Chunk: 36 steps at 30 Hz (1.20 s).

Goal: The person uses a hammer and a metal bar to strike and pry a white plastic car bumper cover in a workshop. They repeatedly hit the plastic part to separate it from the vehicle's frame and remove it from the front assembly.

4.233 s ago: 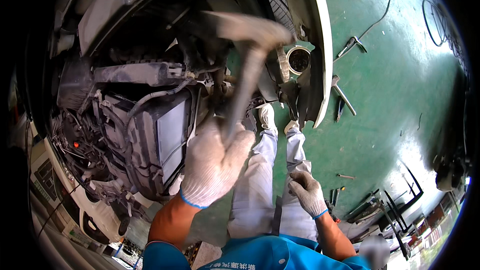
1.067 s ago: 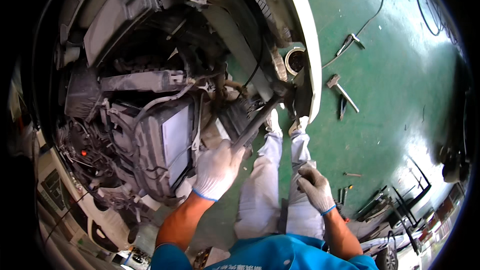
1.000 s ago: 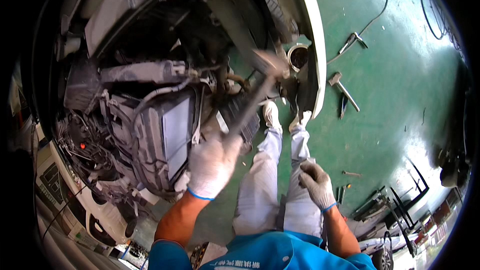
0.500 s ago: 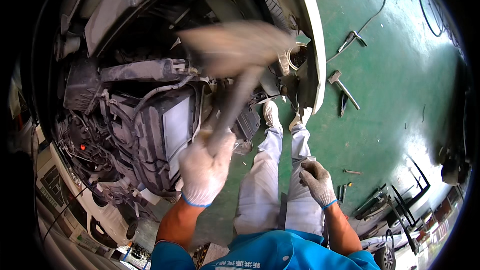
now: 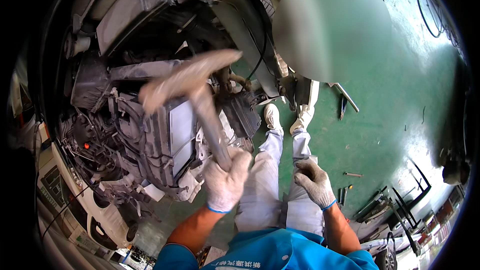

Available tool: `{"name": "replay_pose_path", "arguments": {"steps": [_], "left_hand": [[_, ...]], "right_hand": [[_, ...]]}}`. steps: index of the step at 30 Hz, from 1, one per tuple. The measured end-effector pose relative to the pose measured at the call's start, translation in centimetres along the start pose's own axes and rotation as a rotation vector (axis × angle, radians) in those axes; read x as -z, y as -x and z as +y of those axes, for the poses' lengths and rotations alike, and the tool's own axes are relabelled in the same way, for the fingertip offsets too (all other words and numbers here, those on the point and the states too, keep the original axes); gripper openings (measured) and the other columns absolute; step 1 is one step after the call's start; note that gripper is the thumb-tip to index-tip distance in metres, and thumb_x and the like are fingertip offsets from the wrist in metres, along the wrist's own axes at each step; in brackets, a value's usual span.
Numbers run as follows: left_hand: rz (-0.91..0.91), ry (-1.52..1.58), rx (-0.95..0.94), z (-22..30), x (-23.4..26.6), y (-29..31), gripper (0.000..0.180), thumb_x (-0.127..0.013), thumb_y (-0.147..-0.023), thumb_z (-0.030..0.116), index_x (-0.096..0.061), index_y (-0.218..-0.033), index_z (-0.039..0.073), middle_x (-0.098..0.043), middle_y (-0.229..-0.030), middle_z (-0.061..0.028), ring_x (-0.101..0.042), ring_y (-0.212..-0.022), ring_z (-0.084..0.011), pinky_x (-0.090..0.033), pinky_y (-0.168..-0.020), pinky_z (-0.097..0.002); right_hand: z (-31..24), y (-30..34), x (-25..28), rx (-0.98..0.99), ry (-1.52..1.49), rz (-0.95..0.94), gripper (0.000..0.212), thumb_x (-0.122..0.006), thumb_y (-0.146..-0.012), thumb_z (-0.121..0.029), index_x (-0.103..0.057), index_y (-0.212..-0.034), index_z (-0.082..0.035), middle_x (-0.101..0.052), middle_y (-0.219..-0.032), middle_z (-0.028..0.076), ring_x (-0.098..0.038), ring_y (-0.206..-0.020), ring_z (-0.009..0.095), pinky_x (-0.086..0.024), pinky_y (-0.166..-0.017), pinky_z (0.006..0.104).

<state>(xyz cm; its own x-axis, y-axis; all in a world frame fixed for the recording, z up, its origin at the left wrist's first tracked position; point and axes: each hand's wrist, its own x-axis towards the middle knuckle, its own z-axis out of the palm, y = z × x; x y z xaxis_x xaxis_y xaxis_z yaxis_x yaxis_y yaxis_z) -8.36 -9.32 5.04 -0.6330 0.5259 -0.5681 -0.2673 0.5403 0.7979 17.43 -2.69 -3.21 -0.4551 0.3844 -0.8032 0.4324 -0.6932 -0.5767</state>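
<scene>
My gloved left hand [image 5: 227, 177] is wrapped round the handle of a hammer [image 5: 192, 77]. Its long, slightly curved head is smeared by motion and hangs over the car's opened front end, above a dark box with a pale panel [image 5: 182, 127]. At this angle I cannot tell whether the head touches anything. Over my right thigh rests my gloved right hand [image 5: 314, 180], its fingers curled in a loose fist with nothing visible in it.
Exposed engine parts [image 5: 90, 145] fill the left side. Beyond my shoes stands a pale body panel edge [image 5: 314, 92], partly under a blurred patch. On the green floor lie another hammer [image 5: 348, 98], pliers [image 5: 343, 108], a wrench [image 5: 353, 174] and a coiled cable [image 5: 430, 15].
The hammer head has swung left and toward me, and its handle now leans left. My left hand has shifted right. My right hand stays on the thigh.
</scene>
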Motion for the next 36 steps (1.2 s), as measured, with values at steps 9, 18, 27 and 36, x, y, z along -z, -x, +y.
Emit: {"name": "replay_pose_path", "arguments": {"steps": [9,18,27,36], "left_hand": [[-0.633,-0.651,0.007,-12.7,-8.6,10.6,0.039,-0.068,-0.093,0.043,-0.065,-0.105,0.007,-0.071,-0.097,-0.0191,-0.071,-0.083,-0.0409,-0.056,-0.068,-0.0511],[0.011,-0.23,-0.604,-1.4,-8.1,-5.5,0.065,-0.072,-0.098,0.043,-0.051,-0.139,-0.003,-0.07,-0.115,-0.0198,-0.071,-0.103,-0.0243,-0.061,-0.089,-0.0397],[-0.052,-0.258,-0.837,-0.7,-12.5,-10.2,0.038,-0.068,-0.101,0.018,-0.063,-0.131,-0.005,-0.074,-0.116,-0.0153,-0.073,-0.104,-0.0203,-0.059,-0.095,-0.0344],[0.005,-0.344,-1.075,-1.3,-12.5,-11.0,0.025,-0.06,-0.098,0.007,-0.067,-0.118,-0.007,-0.074,-0.103,-0.0106,-0.069,-0.084,-0.0101,-0.057,-0.073,-0.0266]], "right_hand": [[-6.9,0.2,-1.1,-0.144,0.052,-0.2,0.034,-0.07,-0.096,-0.023,-0.064,-0.117,0.002,-0.068,-0.096,0.006,-0.064,-0.088,0.012,-0.054,-0.08,0.0292],[0.6,-5.6,15.7,-0.053,0.288,0.038,0.027,-0.065,-0.094,-0.013,-0.063,-0.112,0.006,-0.059,-0.076,0.002,-0.055,-0.061,0.009,-0.047,-0.056,0.0266],[0.5,-17.1,23.1,0.31,0.655,-0.102,0.037,-0.071,-0.093,-0.023,-0.064,-0.12,0.002,-0.066,-0.086,0.009,-0.059,-0.075,0.016,-0.052,-0.074,0.0342],[-3.0,-26.7,16.1,1.688,1.023,-0.316,0.038,-0.082,-0.082,-0.029,-0.065,-0.105,-0.003,-0.068,-0.082,0.014,-0.069,-0.073,0.036,-0.055,-0.066,0.0438]]}}
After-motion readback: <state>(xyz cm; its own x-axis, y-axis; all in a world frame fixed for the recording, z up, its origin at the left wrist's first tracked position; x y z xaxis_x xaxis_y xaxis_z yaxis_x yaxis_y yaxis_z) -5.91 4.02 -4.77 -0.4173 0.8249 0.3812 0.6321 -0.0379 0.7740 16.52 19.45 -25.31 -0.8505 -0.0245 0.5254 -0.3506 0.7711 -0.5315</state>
